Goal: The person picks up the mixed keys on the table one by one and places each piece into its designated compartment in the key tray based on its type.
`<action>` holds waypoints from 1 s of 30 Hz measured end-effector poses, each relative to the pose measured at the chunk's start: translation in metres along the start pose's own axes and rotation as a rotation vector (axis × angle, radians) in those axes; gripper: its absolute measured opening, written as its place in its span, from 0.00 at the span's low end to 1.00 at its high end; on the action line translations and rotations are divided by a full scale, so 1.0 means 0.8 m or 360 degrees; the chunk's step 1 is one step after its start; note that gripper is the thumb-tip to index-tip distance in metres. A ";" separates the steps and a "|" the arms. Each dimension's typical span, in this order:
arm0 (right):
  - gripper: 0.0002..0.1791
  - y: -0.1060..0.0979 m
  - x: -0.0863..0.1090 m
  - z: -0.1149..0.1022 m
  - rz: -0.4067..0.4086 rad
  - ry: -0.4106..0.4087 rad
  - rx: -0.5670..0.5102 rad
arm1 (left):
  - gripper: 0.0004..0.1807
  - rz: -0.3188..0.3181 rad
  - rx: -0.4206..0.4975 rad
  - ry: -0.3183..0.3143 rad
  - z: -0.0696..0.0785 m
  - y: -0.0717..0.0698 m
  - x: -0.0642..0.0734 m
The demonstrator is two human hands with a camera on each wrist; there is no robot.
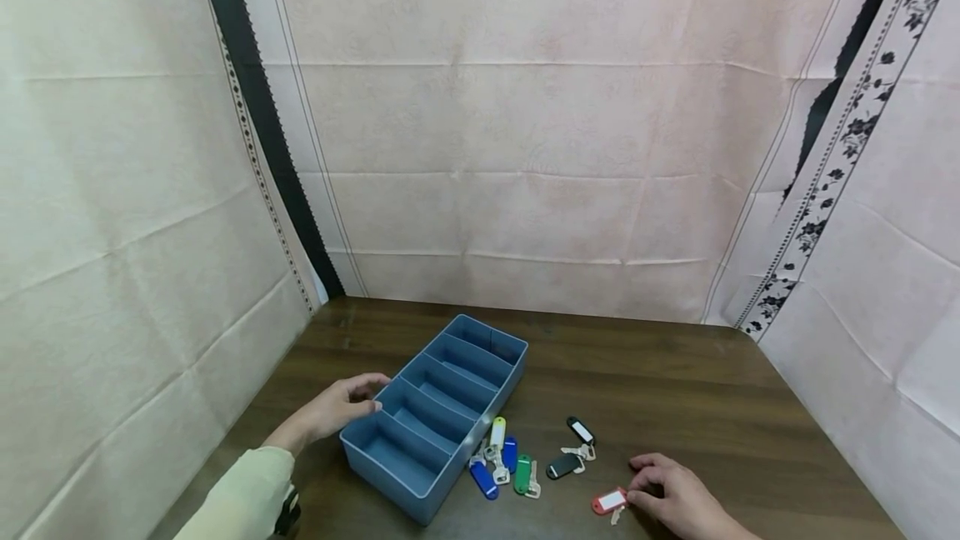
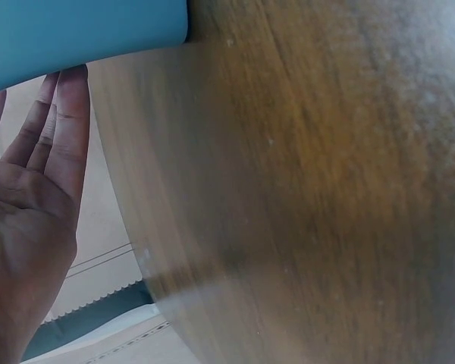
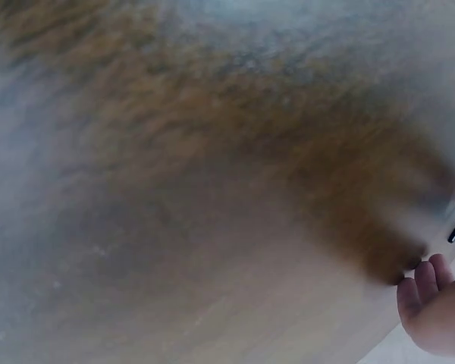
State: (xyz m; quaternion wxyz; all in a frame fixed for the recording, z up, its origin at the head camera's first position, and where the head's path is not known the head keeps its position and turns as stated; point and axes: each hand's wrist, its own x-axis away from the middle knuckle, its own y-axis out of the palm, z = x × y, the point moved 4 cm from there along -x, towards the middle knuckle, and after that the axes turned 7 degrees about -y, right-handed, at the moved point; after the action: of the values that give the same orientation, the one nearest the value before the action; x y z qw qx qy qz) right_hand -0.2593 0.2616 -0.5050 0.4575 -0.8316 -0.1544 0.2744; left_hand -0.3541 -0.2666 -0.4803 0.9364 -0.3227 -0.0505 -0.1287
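A blue tray [image 1: 429,500] with several compartments stands at an angle on the table. My left hand [image 1: 337,411] is at its left side, fingers extended and fingertips against the wall. In the left wrist view, straight fingers [image 2: 70,114] reach up to the tray's blue wall [image 2: 91,30]. On the right, my right hand [image 1: 675,497] pinches the end of a red key tag [image 1: 609,500] between thumb and fingertips, low over the table; a small key [image 1: 617,516] hangs from it. The right wrist view shows curled fingers [image 3: 421,284], with the red tag barely in at the edge.
Beside the tray's right wall lie a yellow key tag [image 1: 498,432], two blue key tags [image 1: 483,482] and a green key tag [image 1: 522,474], with keys. Two black key tags [image 1: 562,466] lie further right. Pale cloth [image 1: 525,148] encloses the wooden table [image 1: 622,373].
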 end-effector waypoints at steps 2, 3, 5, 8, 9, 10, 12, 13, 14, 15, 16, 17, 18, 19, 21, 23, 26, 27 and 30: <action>0.07 0.000 0.000 0.000 0.0037 -0.0021 0.0030 | 0.22 0.0002 -0.0001 0.0002 0.000 0.000 0.000; 0.08 -0.001 0.000 -0.001 0.0057 -0.0033 0.0039 | 0.22 0.0001 -0.0001 0.0002 0.000 0.000 0.000; 0.08 -0.001 -0.001 0.000 0.0084 -0.0044 0.0045 | 0.22 0.0001 0.0000 0.0001 0.001 0.000 0.000; 0.09 -0.001 -0.002 0.000 0.0100 -0.0040 0.0021 | 0.22 -0.0004 0.0006 -0.0006 0.001 0.000 0.000; 0.09 -0.002 -0.003 0.001 0.0092 -0.0030 0.0010 | 0.22 -0.0005 0.0008 -0.0009 0.001 0.000 0.001; 0.09 -0.002 -0.004 0.001 0.0087 -0.0021 -0.0001 | 0.22 -0.0007 0.0010 -0.0010 0.002 0.000 0.001; 0.09 -0.003 -0.007 0.001 0.0073 0.0011 -0.0031 | 0.22 -0.0012 0.0016 -0.0012 0.002 0.000 0.002; 0.09 -0.003 -0.008 0.000 0.0068 0.0027 -0.0043 | 0.22 -0.0015 0.0019 -0.0011 0.002 0.000 0.002; 0.09 -0.004 -0.010 0.000 0.0063 0.0048 -0.0061 | 0.22 -0.0016 0.0020 -0.0010 0.003 0.000 0.003; 0.08 -0.005 -0.012 -0.001 0.0060 0.0073 -0.0082 | 0.23 -0.0018 0.0020 -0.0009 0.003 0.000 0.003; 0.08 -0.006 -0.015 -0.002 0.0069 0.0097 -0.0101 | 0.23 -0.0018 0.0021 -0.0008 0.003 0.000 0.003; 0.08 -0.006 -0.017 -0.002 0.0081 0.0120 -0.0115 | 0.22 -0.0018 0.0020 -0.0006 0.003 0.000 0.003; 0.08 -0.007 -0.019 -0.004 0.0097 0.0138 -0.0126 | 0.22 -0.0017 0.0018 -0.0004 0.002 0.000 0.003; 0.08 -0.008 -0.021 -0.005 0.0117 0.0153 -0.0131 | 0.22 -0.0016 0.0017 -0.0003 0.003 0.000 0.003; 0.08 -0.011 -0.026 -0.008 0.0160 0.0179 -0.0138 | 0.22 -0.0013 0.0016 -0.0002 0.002 0.000 0.003; 0.07 -0.015 -0.030 -0.012 0.0199 0.0188 -0.0136 | 0.22 -0.0010 0.0015 -0.0002 0.003 0.000 0.003; 0.07 -0.021 -0.038 -0.017 0.0236 0.0213 -0.0167 | 0.22 -0.0008 0.0016 -0.0008 0.003 0.000 0.003; 0.07 -0.023 -0.041 -0.019 0.0240 0.0234 -0.0186 | 0.22 -0.0007 0.0015 -0.0012 0.003 0.000 0.003; 0.08 -0.029 -0.050 -0.022 0.0282 0.0266 -0.0224 | 0.22 -0.0002 0.0018 -0.0022 0.004 0.000 0.003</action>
State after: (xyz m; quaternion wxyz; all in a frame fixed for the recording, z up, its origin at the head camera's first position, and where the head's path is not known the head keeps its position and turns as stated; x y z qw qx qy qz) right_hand -0.2807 0.2420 -0.4651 0.3833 -0.8919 -0.0605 0.2322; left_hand -0.3519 -0.2651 -0.4773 0.9377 -0.3184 -0.0579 -0.1266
